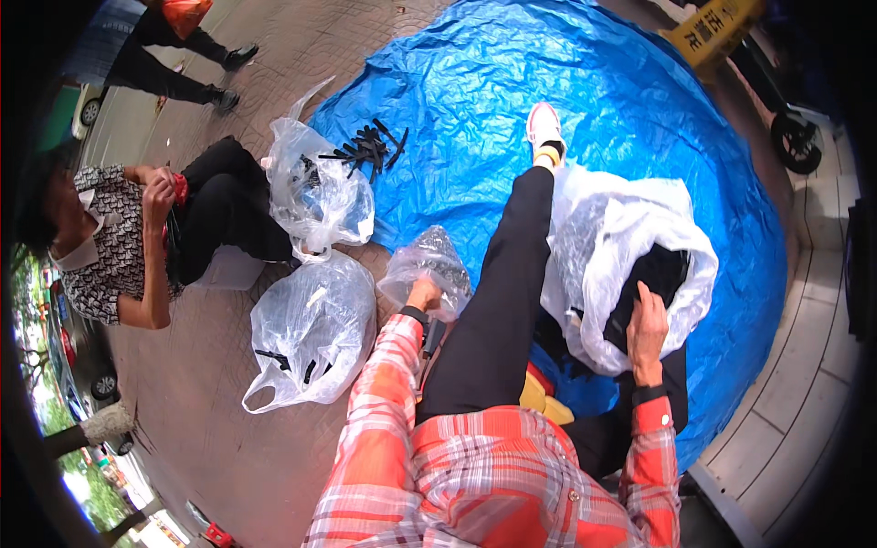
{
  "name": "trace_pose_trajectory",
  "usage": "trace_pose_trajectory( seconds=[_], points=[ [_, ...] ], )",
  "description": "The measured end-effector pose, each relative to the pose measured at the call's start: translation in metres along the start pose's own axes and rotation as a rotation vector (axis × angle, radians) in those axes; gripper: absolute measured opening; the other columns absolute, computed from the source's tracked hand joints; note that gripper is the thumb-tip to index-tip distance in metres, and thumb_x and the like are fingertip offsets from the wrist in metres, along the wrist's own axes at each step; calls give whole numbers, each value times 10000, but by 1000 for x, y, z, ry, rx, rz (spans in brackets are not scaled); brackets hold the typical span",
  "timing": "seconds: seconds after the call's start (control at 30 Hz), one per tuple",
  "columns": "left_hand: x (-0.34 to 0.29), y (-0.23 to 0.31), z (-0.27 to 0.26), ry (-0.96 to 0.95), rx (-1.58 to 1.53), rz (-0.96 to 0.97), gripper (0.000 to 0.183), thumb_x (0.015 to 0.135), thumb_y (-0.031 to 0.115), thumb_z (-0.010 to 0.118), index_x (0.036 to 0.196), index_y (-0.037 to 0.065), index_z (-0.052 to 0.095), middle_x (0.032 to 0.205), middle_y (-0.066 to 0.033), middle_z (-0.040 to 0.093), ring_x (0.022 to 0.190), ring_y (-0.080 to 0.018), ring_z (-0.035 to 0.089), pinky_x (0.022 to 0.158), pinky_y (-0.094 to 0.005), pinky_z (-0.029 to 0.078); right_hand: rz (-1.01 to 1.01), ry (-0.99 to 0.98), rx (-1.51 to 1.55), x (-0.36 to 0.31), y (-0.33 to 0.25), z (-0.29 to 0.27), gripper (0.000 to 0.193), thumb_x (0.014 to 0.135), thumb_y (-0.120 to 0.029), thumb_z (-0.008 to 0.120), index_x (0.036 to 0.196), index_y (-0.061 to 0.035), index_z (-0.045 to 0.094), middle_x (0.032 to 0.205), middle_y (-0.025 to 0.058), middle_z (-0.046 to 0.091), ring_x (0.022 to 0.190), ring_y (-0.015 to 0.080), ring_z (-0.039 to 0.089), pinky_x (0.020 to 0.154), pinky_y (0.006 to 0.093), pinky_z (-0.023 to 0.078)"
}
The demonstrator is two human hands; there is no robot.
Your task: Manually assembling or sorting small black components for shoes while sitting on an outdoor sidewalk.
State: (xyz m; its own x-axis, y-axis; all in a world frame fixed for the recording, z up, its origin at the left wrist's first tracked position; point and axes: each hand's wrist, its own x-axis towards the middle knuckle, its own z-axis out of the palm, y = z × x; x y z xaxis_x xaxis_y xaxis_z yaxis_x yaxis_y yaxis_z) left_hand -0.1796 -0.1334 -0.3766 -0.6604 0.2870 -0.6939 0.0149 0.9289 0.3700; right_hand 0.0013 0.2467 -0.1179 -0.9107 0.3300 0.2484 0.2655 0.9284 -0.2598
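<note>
My left hand (425,294) is closed at the mouth of a small clear plastic bag (437,256) with dark bits inside. Plastic partly covers its fingers, and it seems to grip the bag's edge. A grey object (433,337) sits just under that wrist. On the right, a large whitish plastic bag (594,247) lies open against my leg, its mouth folded wide. Black pieces (665,272) fill the opening; their kind is unclear. My right hand (648,324) rests at the near side of this opening, fingers loosely bent and apart, touching the black contents.
A blue tarp (475,100) spreads beneath, bearing a pile of black strips (370,148). Two more clear bags, one upper (320,187) and one lower (315,320), lie left. A seated person (119,237) works beside them. Another person's legs (174,73) pass behind. A wheel (797,142) stands right.
</note>
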Motion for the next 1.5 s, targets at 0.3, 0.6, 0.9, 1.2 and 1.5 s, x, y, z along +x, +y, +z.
trace_pose_trajectory(
  seconds=[0.3, 0.6, 0.9, 1.2, 1.5],
  points=[
    [-26, 88, -3, 304, 480, 234, 362, 751, 161, 567, 1103, 138, 482, 1096, -89, 471, 1020, -247, 496, 711, -407, 480, 114, -9, 44, 0, 9, -8, 307, 768, 80, 536, 1060, -13, 549, 926, 166, 538, 865, 327, 545, 743, 378, 449],
    [-16, 46, 43, 390, 502, 99, 212, 775, 193, 528, 973, 114, 531, 964, -185, 489, 701, -304, 605, 532, -361, 508, 152, -62, 46, 4, 8, 1, 249, 775, 74, 516, 1019, 25, 532, 920, 183, 530, 851, 333, 537, 754, 368, 436],
    [0, 8, 24, 305, -883, 321, 350, 767, 140, 547, 1112, 80, 529, 1031, -193, 522, 872, -312, 583, 740, -380, 490, 109, -63, 138, -3, 14, -3, 334, 784, 45, 511, 1117, 33, 486, 895, 204, 500, 839, 362, 505, 748, 401, 403],
    [-35, 26, 9, -48, -1968, -314, 269, 819, 349, 556, 943, 110, 579, 790, -47, 555, 667, -221, 508, 556, -425, 470, 56, -56, 53, -13, 22, -13, 288, 803, 35, 451, 1091, 26, 472, 949, 214, 472, 894, 388, 479, 776, 415, 388],
    [-3, 16, 33, 394, -558, 63, 210, 792, 248, 580, 973, 150, 625, 812, -69, 607, 673, -216, 575, 601, -364, 479, 236, 168, 313, -9, 12, -26, 323, 888, -5, 397, 1205, -50, 446, 807, 113, 512, 655, 176, 496, 592, 280, 408]
  ],
)
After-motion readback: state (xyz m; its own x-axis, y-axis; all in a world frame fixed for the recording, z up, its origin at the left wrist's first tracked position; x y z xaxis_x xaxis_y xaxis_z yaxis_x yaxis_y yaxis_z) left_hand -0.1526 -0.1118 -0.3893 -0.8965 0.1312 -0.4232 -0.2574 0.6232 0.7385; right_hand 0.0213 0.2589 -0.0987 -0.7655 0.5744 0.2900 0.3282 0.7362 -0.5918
